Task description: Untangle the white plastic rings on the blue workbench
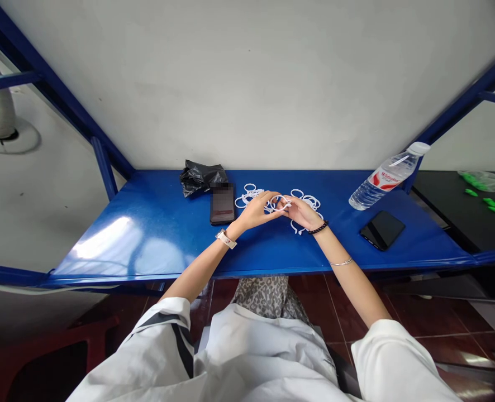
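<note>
Over the middle of the blue table, my left hand (256, 211) and my right hand (301, 213) meet at the fingertips. Between them is a thin white loop (279, 196), roughly round, with a small knot or catch at its right side near my right fingers. Both hands are closed on it, one at each side. Similar white loops (250, 196) lie in a pile behind my left hand. More white loops (311, 201) lie behind and under my right hand, some partly hidden by it.
A black phone (223, 205) and a crumpled black plastic bag (201, 177) are left of the hands. To the right stand a water bottle (384, 181) and a second dark phone (382, 230). Blue frame bars (105, 167) flank the table (180, 223); green pieces (494, 205) lie farther right.
</note>
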{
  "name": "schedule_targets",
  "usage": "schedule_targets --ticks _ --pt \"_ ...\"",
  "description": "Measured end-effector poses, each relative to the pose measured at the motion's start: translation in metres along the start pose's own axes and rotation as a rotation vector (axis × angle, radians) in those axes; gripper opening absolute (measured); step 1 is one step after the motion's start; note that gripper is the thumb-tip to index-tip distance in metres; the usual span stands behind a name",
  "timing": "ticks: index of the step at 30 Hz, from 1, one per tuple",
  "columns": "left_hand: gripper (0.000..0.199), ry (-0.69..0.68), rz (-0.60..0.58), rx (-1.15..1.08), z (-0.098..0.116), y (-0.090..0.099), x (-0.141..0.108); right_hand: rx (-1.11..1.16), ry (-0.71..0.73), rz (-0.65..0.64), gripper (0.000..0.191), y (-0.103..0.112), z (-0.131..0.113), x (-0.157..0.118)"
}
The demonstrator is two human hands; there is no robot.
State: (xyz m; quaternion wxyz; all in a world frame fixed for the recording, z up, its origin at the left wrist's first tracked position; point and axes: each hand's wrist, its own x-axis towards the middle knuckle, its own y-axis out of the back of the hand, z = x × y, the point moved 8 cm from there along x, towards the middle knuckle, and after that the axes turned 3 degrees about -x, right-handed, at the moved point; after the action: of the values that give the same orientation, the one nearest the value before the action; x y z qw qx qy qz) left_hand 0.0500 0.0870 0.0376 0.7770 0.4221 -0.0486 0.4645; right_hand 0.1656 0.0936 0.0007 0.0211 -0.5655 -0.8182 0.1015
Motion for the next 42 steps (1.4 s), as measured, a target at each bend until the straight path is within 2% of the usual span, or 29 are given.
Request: schedule_targets --ticks 5,10,16,29,42 --pt "0.046 0.013 0.006 -0.006 -0.001 0.002 0.002 -0.153 0.101 0.090 0.028 0.009 -0.005 -0.001" --pt "0.043 0.027 0.076 0.016 -0.005 0.007 0.001 -0.161 0.175 0.193 0.028 0.017 -0.009 -0.002" --pt "0.042 0.130 0.182 0.036 -0.014 0.018 0.001 -0.259 0.264 0.191 0.035 0.017 -0.011 0.000" --pt "0.035 0.094 0.173 -0.001 -0.015 0.015 0.001 -0.528 0.440 0.175 0.038 0.009 -0.022 -0.003" --pt "0.037 0.100 0.088 -0.108 -0.013 -0.003 -0.003 -0.678 0.529 0.207 0.036 0.007 -0.030 -0.010"
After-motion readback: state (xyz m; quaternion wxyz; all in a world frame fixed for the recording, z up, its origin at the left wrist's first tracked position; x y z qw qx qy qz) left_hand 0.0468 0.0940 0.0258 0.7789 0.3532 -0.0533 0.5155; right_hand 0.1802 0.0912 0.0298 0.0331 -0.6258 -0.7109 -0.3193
